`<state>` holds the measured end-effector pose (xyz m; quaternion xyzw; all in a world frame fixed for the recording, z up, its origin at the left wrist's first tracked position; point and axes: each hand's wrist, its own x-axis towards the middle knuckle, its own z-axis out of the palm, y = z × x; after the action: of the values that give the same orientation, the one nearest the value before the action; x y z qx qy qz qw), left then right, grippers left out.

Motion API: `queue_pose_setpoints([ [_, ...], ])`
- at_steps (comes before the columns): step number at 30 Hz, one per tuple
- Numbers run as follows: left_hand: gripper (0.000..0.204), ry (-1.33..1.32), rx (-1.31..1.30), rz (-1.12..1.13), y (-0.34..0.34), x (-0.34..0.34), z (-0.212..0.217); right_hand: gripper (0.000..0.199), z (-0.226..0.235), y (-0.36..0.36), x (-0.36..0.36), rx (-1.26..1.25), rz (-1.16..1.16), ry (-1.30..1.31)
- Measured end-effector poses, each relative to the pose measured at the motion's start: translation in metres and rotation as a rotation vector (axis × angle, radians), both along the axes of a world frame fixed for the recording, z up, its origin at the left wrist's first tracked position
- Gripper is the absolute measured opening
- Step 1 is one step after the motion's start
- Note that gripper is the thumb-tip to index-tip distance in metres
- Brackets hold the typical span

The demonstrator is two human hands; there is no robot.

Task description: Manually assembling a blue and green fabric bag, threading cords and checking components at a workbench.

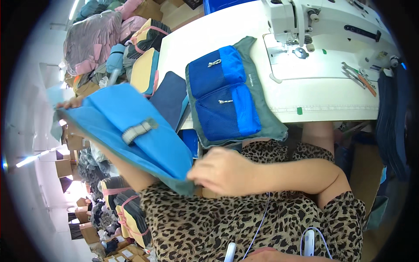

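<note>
The bright-blue, flat fabric panel with dark-green edging (150, 115) is suspended in front of the person's torso, to the left of the white sewing table (183, 37). The left hand (72, 103) grips the panel's far-left corner; the panel hides part of this hand. The right hand (224, 171) is blurred by motion, its fingertips pinched narrow on the near-right corner. A short grey-white webbing strap (139, 131) lies across the panel's face.

Handling (judged from appearance): the panel is likely light and not fragile. It spans the two hands with little sag, which suggests moderate body, yet the loose green edging should fold and curl easily. The smooth blue face may slide against a similar cloth.

Holding points: the opposite corners, gripped through both blue cloth and green edging, keep the layers aligned. The strap should not serve as a handle, since pulling there would probably pucker the face.
</note>
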<state>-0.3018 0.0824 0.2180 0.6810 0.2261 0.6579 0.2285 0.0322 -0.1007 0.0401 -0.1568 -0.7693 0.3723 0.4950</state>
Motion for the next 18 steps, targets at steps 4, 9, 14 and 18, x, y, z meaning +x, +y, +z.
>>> queue_pose_setpoints([
  [4, 0.019, -0.161, 0.41, 0.543, -0.06, 0.032, 0.056, 0.01, 0.018, 0.092, 0.032, 0.411, -0.589, -0.134],
  [9, 0.021, 0.242, 0.634, 0.499, -0.139, 0.077, 0.014, 0.011, 0.011, 0.201, 0.077, 0.498, -0.987, -0.032],
  [14, 0.035, 1.038, 0.192, 0.209, -0.158, 0.202, -0.14, 0.042, -0.047, 0.223, 0.078, 0.007, -1.205, -0.362],
  [18, 0.031, 0.924, 0.071, 0.028, -0.136, 0.24, -0.202, 0.047, -0.068, 0.179, 0.096, -0.302, -0.858, -0.284],
])
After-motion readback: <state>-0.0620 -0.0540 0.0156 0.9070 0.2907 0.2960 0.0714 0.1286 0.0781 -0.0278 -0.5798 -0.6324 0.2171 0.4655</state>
